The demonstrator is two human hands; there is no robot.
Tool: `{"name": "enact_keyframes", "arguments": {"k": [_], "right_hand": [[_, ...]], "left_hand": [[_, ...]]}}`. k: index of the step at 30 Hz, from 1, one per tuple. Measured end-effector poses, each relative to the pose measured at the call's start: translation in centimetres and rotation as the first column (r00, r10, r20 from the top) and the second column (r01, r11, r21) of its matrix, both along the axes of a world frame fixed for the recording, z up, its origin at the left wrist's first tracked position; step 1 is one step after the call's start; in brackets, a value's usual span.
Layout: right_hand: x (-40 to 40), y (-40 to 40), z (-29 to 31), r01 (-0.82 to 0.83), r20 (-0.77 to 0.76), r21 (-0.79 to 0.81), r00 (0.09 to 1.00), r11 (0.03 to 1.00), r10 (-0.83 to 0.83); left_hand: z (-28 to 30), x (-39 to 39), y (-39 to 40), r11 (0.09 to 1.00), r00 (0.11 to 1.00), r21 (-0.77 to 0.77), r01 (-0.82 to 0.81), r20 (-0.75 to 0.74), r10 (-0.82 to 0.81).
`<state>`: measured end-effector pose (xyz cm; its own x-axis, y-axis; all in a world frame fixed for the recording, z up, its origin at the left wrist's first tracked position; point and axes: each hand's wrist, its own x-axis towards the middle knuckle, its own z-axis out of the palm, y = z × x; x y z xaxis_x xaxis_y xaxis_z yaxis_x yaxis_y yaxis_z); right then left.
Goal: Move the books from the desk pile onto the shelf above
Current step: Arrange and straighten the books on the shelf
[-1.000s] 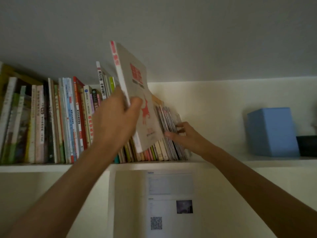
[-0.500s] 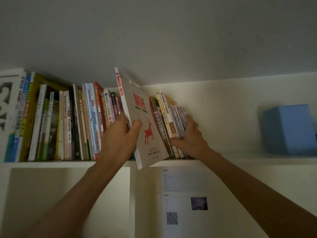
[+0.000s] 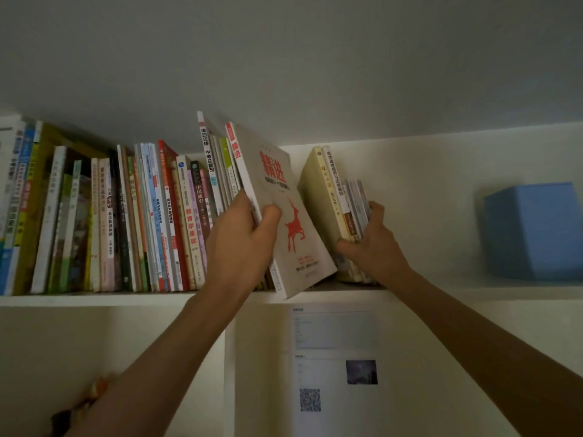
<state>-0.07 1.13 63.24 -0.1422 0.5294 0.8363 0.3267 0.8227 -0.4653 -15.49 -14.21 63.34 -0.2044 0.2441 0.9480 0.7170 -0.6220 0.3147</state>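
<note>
Book: the grey book with red title and red deer (image 3: 277,197) sits centre frame, tilted with its top leaning left, its lower corner at the front edge of the shelf (image 3: 94,299)
Your left hand: your left hand (image 3: 243,244) grips the grey book's spine edge, thumb on the cover, fingers curled behind
Your right hand: your right hand (image 3: 372,244) curls round the leaning books (image 3: 340,209) right of centre, holding them away from the grey book
Gap: open space shows between grey book and leaning books
Left row: the upright row of books (image 3: 126,222) fills the shelf's left half
Right side: the blue box (image 3: 533,234) stands on the shelf, well apart
Below: the printed sheet (image 3: 334,361) with a QR code hangs lower centre
</note>
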Motion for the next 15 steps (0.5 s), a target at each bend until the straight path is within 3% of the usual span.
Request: {"name": "enact_keyframes", "arguments": {"k": [6, 12, 13, 15], "right_hand": [[1.6, 0.2, 0.2, -0.033, -0.047, -0.027, 0.998, 0.999, 0.032], [1.8, 0.4, 0.1, -0.058, -0.052, -0.005, 0.997, 0.998, 0.058], [1.8, 0.4, 0.1, -0.062, -0.047, -0.003, 0.997, 0.998, 0.062], [1.8, 0.5, 0.1, -0.072, -0.043, 0.0, 0.997, 0.997, 0.072]], "left_hand": [[0.1, 2.3, 3.8, 0.986, 0.984, -0.048, -0.16, -0.092, 0.155], [0.9, 3.7, 9.2, 0.856, 0.899, -0.283, -0.432, -0.207, 0.385], [1.2, 3.8, 9.7, 0.811, 0.847, -0.262, -0.522, -0.272, 0.457], [1.5, 4.0, 9.9, 0.676, 0.643, -0.125, -0.727, -0.471, 0.604]]}}
